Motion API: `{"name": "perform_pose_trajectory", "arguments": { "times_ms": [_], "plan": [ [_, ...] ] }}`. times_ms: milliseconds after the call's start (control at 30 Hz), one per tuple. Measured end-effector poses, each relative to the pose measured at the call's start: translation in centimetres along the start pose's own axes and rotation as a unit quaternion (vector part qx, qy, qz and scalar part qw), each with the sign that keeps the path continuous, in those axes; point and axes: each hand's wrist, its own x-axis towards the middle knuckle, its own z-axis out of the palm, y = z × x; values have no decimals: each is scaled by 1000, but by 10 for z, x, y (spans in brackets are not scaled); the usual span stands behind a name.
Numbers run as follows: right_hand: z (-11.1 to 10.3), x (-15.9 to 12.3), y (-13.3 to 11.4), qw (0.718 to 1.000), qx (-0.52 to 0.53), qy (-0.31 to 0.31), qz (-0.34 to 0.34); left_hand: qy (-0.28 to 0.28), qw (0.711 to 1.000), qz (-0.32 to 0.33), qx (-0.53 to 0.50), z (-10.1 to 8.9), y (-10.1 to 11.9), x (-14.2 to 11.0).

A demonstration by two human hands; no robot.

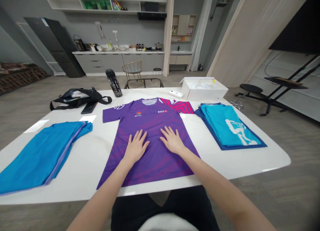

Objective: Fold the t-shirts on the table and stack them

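Note:
A purple T-shirt [152, 124] lies spread out face up on the white table [87, 164], its collar at the far end and its hem by the near edge. One sleeve is plain purple with a white mark; the other has pink and red stripes. My left hand [136, 146] rests flat on the shirt's left middle, fingers apart. On the right middle, my right hand [172, 140] also lies flat with its fingers spread. Neither hand grips the cloth. To the right are folded shirts, a turquoise one [217, 124] with a white print atop dark blue [260, 143].
Blue and lilac shirts [42, 154] are stacked at the left. Farther back lie a black bag [80, 97], a phone [89, 107], a dark bottle [114, 83], a white remote-like object [175, 94] and an open white box [205, 91]. A wire-backed chair [133, 69] stands beyond the table.

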Motion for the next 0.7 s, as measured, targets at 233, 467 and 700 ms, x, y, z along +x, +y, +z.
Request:
{"name": "perform_pose_trajectory", "arguments": {
  "times_ms": [233,467,700],
  "plan": [
    [8,-69,-9,998,-21,18,49,-9,1000,6,-7,0,24,-65],
    [1,-108,-3,999,-18,4,29,6,1000,-14,-8,-6,24,-97],
    [-2,-129,-1,1000,-14,-22,-5,-4,1000,-18,-15,-9,28,-109]
  ]
}}
